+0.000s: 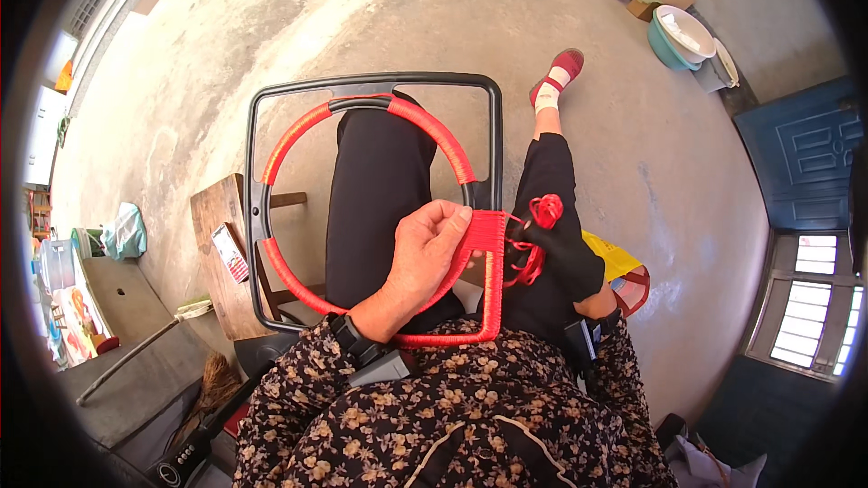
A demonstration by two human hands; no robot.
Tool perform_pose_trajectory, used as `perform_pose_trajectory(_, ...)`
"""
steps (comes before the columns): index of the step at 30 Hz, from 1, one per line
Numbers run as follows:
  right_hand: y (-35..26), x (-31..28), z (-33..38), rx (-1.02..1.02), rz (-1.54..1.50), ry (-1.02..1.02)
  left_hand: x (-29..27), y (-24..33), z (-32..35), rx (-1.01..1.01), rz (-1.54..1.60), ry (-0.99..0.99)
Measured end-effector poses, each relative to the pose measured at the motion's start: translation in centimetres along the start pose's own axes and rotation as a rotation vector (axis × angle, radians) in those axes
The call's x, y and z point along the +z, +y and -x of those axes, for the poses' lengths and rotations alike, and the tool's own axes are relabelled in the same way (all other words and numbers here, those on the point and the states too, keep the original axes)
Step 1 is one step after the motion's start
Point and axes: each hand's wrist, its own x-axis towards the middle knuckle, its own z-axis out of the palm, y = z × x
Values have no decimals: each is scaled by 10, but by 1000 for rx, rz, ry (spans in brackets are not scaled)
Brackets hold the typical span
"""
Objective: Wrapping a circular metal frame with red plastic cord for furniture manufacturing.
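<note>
Across my lap lies a black square frame with rounded corners and a ring inside it. Red cord wraps much of the ring and the frame's lower right corner, while other stretches stay bare black. My left hand is closed on a flat red wrapped panel at the right side, thumb on top. Just right of the frame, my right hand, in a dark glove, grips a loose bundle of red cord. Its fingers blend partly into my black trousers.
A wooden stool with a phone on it stands at my left. Behind it are a stick and a broom. A yellow bag lies by my right leg. Basins and boxes sit far right, near a blue door.
</note>
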Motion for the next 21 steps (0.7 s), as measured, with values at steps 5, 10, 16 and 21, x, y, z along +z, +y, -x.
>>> perform_pose_trajectory(5,-2,-1,-13,196,93,60,4,-2,0,-30,88,21)
perform_pose_trajectory(10,-22,17,-9,91,221,22,4,-8,-5,115,8,97)
perform_pose_trajectory(16,13,-18,-9,126,400,-65,7,1,1,-2,0,114)
perform_pose_trajectory(21,1,-10,-6,100,487,107,7,2,3,-47,19,131)
